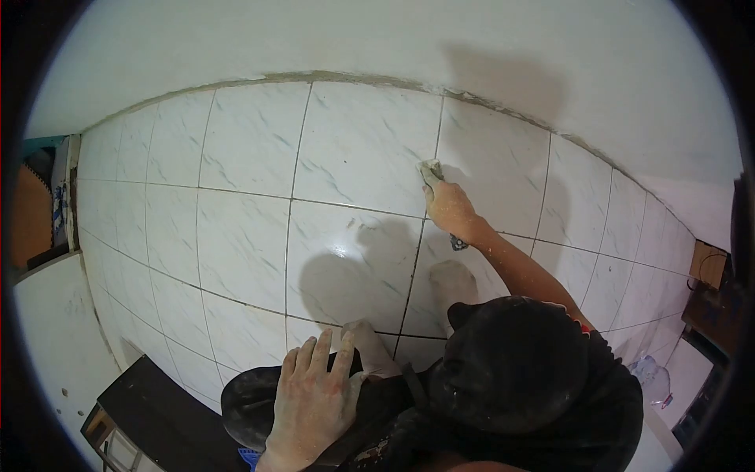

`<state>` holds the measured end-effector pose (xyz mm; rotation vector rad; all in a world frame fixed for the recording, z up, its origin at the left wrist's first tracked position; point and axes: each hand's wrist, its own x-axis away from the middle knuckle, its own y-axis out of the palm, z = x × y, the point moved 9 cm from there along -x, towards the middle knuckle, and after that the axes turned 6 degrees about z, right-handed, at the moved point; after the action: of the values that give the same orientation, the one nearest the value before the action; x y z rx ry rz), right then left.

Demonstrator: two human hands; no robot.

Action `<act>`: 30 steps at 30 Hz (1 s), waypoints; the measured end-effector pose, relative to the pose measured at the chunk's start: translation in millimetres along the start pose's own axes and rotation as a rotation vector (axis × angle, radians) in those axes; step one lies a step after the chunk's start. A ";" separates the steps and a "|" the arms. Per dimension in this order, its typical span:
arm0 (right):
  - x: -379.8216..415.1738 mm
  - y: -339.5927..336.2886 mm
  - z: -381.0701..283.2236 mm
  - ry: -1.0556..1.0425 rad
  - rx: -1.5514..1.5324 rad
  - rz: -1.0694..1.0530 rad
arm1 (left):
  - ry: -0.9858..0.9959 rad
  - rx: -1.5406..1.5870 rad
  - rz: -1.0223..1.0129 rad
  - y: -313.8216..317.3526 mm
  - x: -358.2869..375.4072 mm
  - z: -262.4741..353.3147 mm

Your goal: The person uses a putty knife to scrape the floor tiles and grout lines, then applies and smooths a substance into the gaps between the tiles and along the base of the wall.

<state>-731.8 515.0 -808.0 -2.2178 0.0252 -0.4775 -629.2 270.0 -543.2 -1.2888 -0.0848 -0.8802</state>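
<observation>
My right hand (448, 206) reaches forward to the white marbled tile floor (354, 149), beside the dark joint between two tiles. Its fingers are pressed together around a small pale, whitish-green piece (429, 168) that touches the floor; what it is I cannot make out. A dark patterned item (458, 242) shows at the wrist. My left hand (314, 393), coated in pale dust, lies over my left knee in black cloth (248, 393), fingers stretched out and holding nothing. Both bare feet, one foot (452, 283) further forward, stand on the tiles, pale with dust.
A white wall (314, 39) meets the floor along a rough, unfinished edge. At left is a doorway with an orange-brown item (31, 212). A black panel (165, 409) lies lower left. A clear plastic bag (651, 379) and a brown box (708, 263) are at right.
</observation>
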 end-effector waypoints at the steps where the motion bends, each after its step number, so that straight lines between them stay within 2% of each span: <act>1: 0.4 -1.6 1.2 0.026 -0.009 -0.007 | -0.002 -0.001 -0.013 1.3 -0.2 0.9; 10: -4.8 -2.7 5.6 0.031 -0.080 0.009 | 0.017 0.014 -0.010 2.1 -1.7 5.4; 13: -15.4 -8.5 3.3 0.082 -0.048 0.005 | 0.020 -0.002 -0.007 3.6 -2.0 5.4; 16: -0.4 -0.4 4.4 0.069 -0.040 0.016 | -0.002 0.006 0.009 1.4 -2.2 2.5; 22: -27.3 -10.5 16.2 0.032 -0.081 0.064 | 0.022 -0.009 -0.009 3.3 -3.0 5.6; 25: -8.8 -12.1 9.8 0.055 -0.061 0.039 | 0.013 0.005 0.005 2.0 -3.5 3.2; 30: -21.4 -9.2 21.0 0.069 -0.032 0.065 | 0.020 0.003 -0.017 3.5 -3.2 3.8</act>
<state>-745.6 540.4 -820.0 -2.2233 0.1421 -0.5212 -627.6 274.9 -546.4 -1.2779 -0.0809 -0.9070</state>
